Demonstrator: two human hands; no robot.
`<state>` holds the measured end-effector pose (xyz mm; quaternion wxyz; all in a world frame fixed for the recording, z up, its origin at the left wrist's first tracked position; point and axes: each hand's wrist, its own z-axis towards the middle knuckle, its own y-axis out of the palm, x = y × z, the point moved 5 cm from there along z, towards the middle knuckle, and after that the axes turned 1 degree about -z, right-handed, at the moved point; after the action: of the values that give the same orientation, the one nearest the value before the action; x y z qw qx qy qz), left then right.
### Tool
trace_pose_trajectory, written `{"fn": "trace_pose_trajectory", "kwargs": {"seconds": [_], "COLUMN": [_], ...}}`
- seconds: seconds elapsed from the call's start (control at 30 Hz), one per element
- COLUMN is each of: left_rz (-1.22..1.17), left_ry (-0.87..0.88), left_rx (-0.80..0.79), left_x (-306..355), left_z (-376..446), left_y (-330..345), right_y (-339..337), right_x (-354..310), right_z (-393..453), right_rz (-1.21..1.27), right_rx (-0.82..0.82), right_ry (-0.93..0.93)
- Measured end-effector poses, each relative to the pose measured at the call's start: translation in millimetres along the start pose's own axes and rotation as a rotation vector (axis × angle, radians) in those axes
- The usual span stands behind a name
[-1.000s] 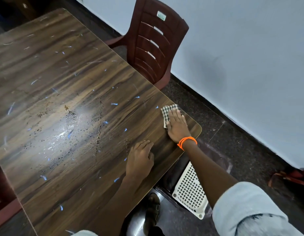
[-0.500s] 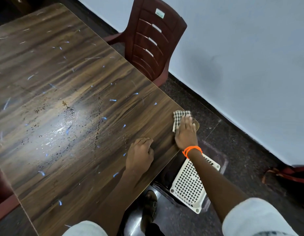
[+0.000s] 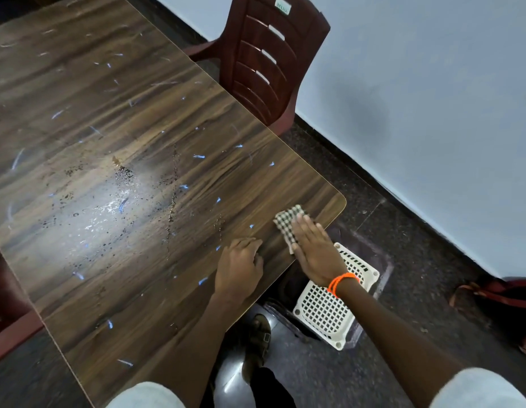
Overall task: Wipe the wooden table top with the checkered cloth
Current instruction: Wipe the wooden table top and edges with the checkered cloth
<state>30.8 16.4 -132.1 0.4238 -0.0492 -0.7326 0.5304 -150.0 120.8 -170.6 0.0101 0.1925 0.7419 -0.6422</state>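
Note:
The wooden table top (image 3: 114,119) fills the left of the view, with water droplets, dark specks and pale scratches across its middle. A small checkered cloth (image 3: 286,221) lies near the table's near right corner, at the front edge. My right hand (image 3: 316,251) lies flat on the cloth, fingers straight and together, pressing it to the wood; an orange band circles that wrist. My left hand (image 3: 238,266) rests on the table just left of the cloth, fingers curled under, holding nothing.
A dark red plastic chair (image 3: 266,57) stands at the table's far right side, against a pale wall (image 3: 432,98). A white perforated basket (image 3: 335,307) sits on the dark floor under the table's corner. My sandalled foot (image 3: 257,340) is below the table edge.
My right hand slid the cloth out to the table's corner and has now drawn it back toward the near edge. The left hand has stayed put.

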Motion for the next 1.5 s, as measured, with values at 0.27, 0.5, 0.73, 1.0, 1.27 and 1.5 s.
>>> {"fn": "trace_pose_trajectory", "kwargs": {"seconds": [0.27, 0.5, 0.73, 1.0, 1.27, 1.5], "left_rz": [-0.029, -0.043, -0.057, -0.064, -0.031, -0.057], "left_ry": [-0.073, -0.096, -0.126, -0.121, -0.341, -0.712], "left_rx": [0.006, 0.031, 0.097, 0.105, 0.32, 0.471], "left_x": [-11.5, -36.2, -78.4, -97.7, -171.5, -229.5], "left_z": [-34.7, -57.8, -89.4, -114.6, -166.5, -217.2], "left_y": [0.7, -18.5, -45.0, -57.2, -93.2, -104.5], "right_y": [8.1, 23.7, 22.9, 58.9, 33.3, 74.4], "right_x": [-12.4, -70.2, -76.3, -185.2, -110.3, -210.5], "right_z": [16.7, -37.4, 25.0, -26.1, -9.9, -46.8], "right_rz": [-0.016, -0.099, 0.002, -0.06, -0.026, -0.069], "right_rx": [0.101, -0.079, 0.038, -0.053, 0.045, -0.034], "right_ry": [0.276, -0.232, 0.256, -0.195, 0.268, -0.131]}}
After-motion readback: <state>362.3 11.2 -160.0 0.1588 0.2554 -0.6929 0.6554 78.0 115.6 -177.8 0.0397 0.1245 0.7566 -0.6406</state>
